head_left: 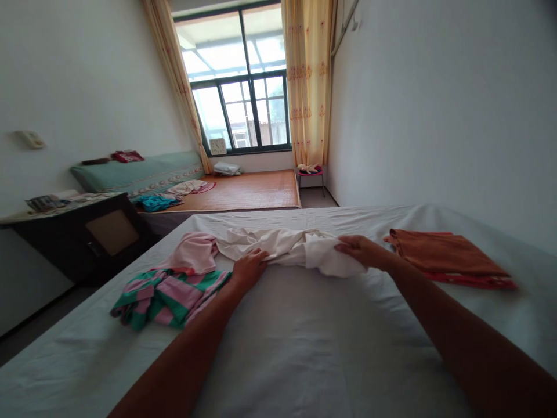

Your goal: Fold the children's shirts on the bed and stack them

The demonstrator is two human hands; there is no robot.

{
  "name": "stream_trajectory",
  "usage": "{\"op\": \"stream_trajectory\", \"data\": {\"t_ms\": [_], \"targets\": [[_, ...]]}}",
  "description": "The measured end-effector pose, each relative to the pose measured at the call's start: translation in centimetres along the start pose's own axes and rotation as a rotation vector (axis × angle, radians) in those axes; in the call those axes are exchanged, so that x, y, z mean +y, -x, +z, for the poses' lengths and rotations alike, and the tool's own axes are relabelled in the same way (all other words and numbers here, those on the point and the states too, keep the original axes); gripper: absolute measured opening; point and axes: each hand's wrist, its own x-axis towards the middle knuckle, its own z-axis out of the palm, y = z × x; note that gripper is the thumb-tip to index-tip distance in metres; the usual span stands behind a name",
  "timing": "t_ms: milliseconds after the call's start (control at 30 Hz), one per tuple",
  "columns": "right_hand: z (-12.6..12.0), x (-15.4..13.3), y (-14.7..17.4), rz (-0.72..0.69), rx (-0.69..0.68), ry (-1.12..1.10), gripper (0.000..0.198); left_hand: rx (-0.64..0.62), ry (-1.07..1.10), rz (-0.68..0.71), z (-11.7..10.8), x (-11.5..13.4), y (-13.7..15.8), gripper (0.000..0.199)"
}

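Observation:
A crumpled white garment [289, 247] lies across the far part of the sheet-covered surface [278, 348]; its exact kind cannot be made out. My left hand [251, 264] grips its near edge at the left, fingers closed on the cloth. At the garment's right end, my right hand [359, 251] pinches the fabric between thumb and fingers. Left of my left hand are a crumpled pink cloth [195, 251] and a green-and-pink checked garment [169, 296]. A folded brown garment [444, 252] rests on top of red cloth [474, 281] to the right of my right hand.
Beyond stands a bed with a brown mat [256, 188], holding a blue cloth [156, 202] and a pale garment [187, 187]. A dark cabinet [108, 232] is at the left. A small stool [311, 173] stands below the curtain [308, 87]. A white wall [435, 116] borders the right side.

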Motion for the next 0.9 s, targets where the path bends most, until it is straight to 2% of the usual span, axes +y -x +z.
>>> {"op": "stream_trajectory", "data": {"t_ms": [133, 200, 267, 367, 467, 533, 567, 667, 767, 833, 900], "targets": [[-3.7, 0.0, 0.5, 0.024, 0.260, -0.539, 0.038, 0.273, 0.124, -0.122, -2.7, -0.8, -0.7, 0.019], [-4.9, 0.2, 0.6, 0.008, 0.361, -0.701, 0.030, 0.422, 0.310, -0.203, -4.3, -1.4, -0.9, 0.014], [-5.3, 0.2, 0.4, 0.010, 0.400, -0.815, 0.021, 0.512, 0.593, -0.277, -5.4, -1.9, -1.1, 0.012], [-4.9, -0.1, 0.2, 0.032, 0.361, -0.905, 0.014, 0.496, 1.016, -0.381, -5.8, -2.1, -1.3, 0.019], [-4.3, -0.8, 0.2, 0.049, 0.283, -0.932, 0.014, 0.417, 1.231, -0.380, -4.9, -1.9, -1.4, 0.033], [-4.2, -0.8, 0.2, 0.060, 0.273, -0.937, 0.013, 0.309, 1.180, -0.263, -3.9, -1.6, -1.3, 0.049], [-4.2, -0.6, 0.2, 0.062, 0.282, -0.937, 0.012, 0.224, 1.079, -0.181, -3.4, -1.6, -1.1, 0.059], [-4.4, 0.5, -0.1, 0.067, 0.331, -0.901, 0.011, -0.057, 0.587, 0.026, -2.1, -1.4, -0.2, 0.080], [-4.4, 1.2, -0.5, 0.095, 0.354, -0.778, 0.015, -0.181, 0.187, 0.059, -1.2, -1.5, 0.6, 0.064], [-4.3, 1.0, -0.4, 0.091, 0.348, -0.708, 0.022, -0.170, 0.066, 0.011, -1.0, -1.7, 0.6, 0.048], [-4.5, 0.3, 0.1, 0.062, 0.335, -0.682, 0.033, -0.108, 0.049, -0.054, -1.4, -2.0, 0.4, 0.036]]}}
